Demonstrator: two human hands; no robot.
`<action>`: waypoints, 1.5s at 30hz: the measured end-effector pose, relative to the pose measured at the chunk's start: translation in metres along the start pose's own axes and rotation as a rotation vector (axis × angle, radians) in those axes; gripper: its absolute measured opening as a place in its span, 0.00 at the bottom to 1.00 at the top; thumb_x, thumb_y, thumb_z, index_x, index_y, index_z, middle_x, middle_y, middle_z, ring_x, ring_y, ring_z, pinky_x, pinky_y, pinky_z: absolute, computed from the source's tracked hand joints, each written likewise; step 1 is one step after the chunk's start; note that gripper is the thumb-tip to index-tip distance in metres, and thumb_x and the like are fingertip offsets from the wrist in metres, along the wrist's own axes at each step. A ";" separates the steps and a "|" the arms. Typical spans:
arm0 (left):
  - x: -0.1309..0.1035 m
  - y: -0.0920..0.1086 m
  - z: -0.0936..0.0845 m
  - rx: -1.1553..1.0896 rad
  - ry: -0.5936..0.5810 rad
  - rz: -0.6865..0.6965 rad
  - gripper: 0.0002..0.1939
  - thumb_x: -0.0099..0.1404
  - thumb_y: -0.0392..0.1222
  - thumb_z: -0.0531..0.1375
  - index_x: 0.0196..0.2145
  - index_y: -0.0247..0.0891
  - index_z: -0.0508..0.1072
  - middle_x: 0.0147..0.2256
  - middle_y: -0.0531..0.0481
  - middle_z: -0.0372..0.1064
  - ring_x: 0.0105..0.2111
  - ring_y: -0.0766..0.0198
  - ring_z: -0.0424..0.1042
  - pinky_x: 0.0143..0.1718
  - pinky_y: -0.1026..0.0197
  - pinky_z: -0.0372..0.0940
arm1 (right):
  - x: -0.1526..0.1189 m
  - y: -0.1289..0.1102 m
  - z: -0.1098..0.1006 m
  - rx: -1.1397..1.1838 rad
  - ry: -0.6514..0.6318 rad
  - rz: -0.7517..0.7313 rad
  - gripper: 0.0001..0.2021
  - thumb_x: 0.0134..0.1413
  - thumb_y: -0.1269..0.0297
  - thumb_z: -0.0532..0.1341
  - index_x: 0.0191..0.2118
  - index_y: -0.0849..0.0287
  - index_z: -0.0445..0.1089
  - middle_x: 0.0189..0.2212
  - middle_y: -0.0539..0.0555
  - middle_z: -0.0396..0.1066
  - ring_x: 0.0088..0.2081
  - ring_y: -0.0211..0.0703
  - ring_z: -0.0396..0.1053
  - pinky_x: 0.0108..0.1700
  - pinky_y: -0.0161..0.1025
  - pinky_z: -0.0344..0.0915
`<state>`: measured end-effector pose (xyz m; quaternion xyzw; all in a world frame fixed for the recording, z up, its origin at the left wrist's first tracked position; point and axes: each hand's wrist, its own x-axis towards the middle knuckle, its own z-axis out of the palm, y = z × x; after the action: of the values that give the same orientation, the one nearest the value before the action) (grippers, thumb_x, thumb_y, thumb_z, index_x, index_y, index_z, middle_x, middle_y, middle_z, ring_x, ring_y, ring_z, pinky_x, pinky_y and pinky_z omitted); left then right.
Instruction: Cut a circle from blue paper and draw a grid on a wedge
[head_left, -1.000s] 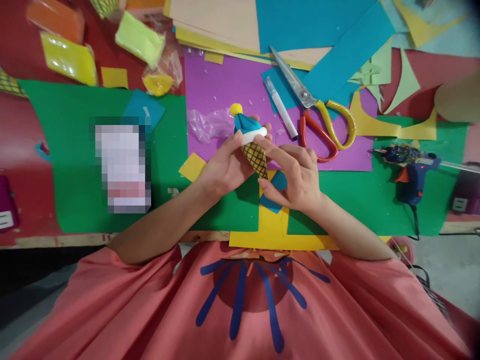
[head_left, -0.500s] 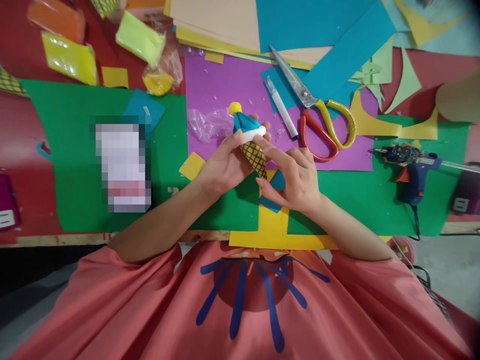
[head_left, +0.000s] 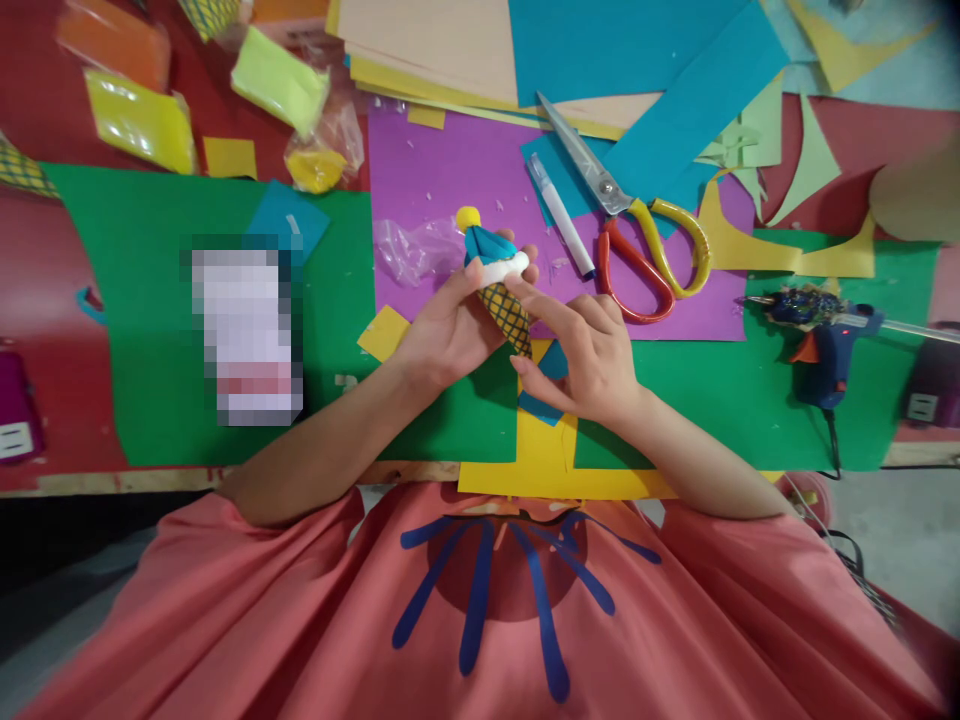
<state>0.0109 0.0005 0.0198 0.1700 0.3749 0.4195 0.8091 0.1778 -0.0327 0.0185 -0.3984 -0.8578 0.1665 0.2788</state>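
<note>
A small model ice cream cone (head_left: 507, 314) lies tilted in my left hand (head_left: 448, 335), whose thumb and fingers wrap round it just below the top. Its cone is yellow with a dark crisscross pattern. Above that come a white clay band (head_left: 504, 268), a blue swirled clay top (head_left: 487, 243) and a yellow ball (head_left: 468, 217). My right hand (head_left: 596, 355) has its index fingertip against the white band's lower edge. The right thumb is stretched out near the cone's tip, the other fingers are curled, and this hand grips nothing.
Scissors (head_left: 615, 195) and a white marker (head_left: 561, 215) lie on purple paper beyond my right hand. A blue glue gun (head_left: 829, 340) is at the right. Clay packets (head_left: 140, 120) sit at the upper left, beside paper sheets (head_left: 427, 45). Crumpled plastic wrap (head_left: 412, 250) lies near the cone.
The cone and both hands keep nearly the same pose. The right index fingertip has shifted slightly left along the white band.
</note>
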 end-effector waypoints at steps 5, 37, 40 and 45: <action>0.001 -0.001 -0.003 0.005 -0.007 0.003 0.08 0.68 0.45 0.53 0.41 0.50 0.72 0.48 0.56 0.74 0.64 0.58 0.59 0.59 0.55 0.62 | -0.001 0.001 0.001 0.017 -0.019 0.018 0.26 0.63 0.49 0.51 0.61 0.58 0.58 0.55 0.61 0.70 0.39 0.51 0.69 0.43 0.51 0.65; -0.001 -0.014 -0.002 -0.035 -0.195 -0.223 0.08 0.62 0.43 0.62 0.37 0.36 0.70 0.30 0.53 0.74 0.34 0.62 0.76 0.30 0.65 0.71 | 0.020 0.018 -0.006 0.770 0.166 0.429 0.19 0.52 0.50 0.65 0.44 0.52 0.61 0.28 0.46 0.55 0.26 0.36 0.58 0.29 0.37 0.66; 0.000 -0.013 -0.002 -0.022 -0.224 -0.227 0.11 0.57 0.43 0.65 0.36 0.37 0.71 0.30 0.51 0.75 0.35 0.58 0.77 0.29 0.63 0.71 | 0.021 0.020 -0.008 0.792 0.127 0.448 0.21 0.51 0.49 0.66 0.45 0.52 0.61 0.27 0.46 0.54 0.26 0.36 0.57 0.28 0.36 0.65; 0.000 -0.012 -0.003 -0.001 -0.229 -0.239 0.14 0.56 0.43 0.66 0.40 0.37 0.73 0.35 0.49 0.76 0.40 0.55 0.76 0.31 0.61 0.71 | 0.019 0.026 -0.006 0.763 0.090 0.445 0.23 0.56 0.44 0.61 0.50 0.52 0.60 0.27 0.46 0.57 0.28 0.37 0.62 0.28 0.35 0.68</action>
<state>0.0151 -0.0070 0.0110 0.1704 0.2975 0.2984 0.8907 0.1867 -0.0010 0.0161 -0.4486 -0.6154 0.5097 0.4004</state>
